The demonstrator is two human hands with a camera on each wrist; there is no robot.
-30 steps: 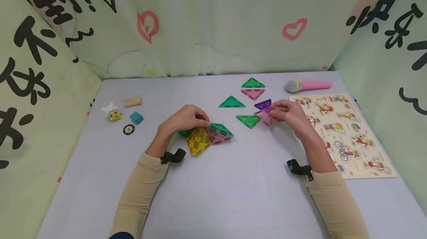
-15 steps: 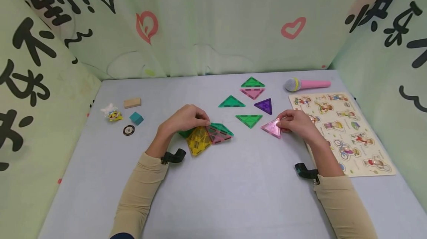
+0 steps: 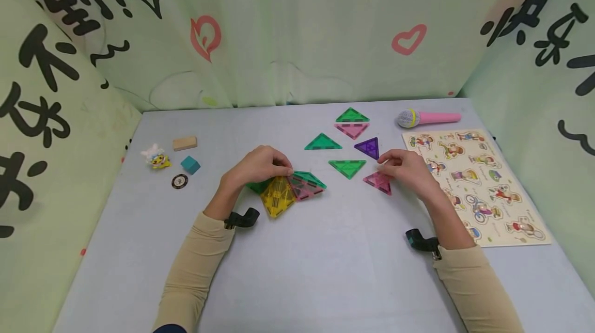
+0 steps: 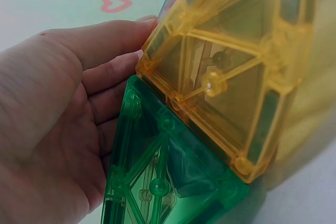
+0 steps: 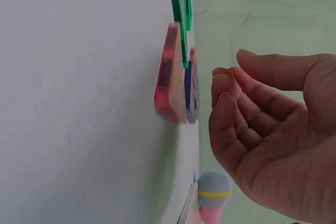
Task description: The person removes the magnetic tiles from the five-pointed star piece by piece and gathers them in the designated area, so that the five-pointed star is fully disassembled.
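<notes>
My left hand pinches the top of a built cluster of translucent magnetic tiles. In the left wrist view, the thumb and fingertips meet at the upper edge of a yellow tile, which joins a green tile. A pink tile and another green tile lean on the cluster's right side. My right hand hovers just over a loose pink triangle tile; nothing is between its loosely bent fingers in the right wrist view. Close by lies a purple triangle tile.
Loose green tiles and a green-pink pair lie farther back. A pink microphone and a picture puzzle board are on the right. At left are a wooden block, teal block, black disc and small figurine.
The right hand drew the pink triangle tile toward the person, away from the purple one, then let it go on the table and rose slightly. The left hand stayed in place.
</notes>
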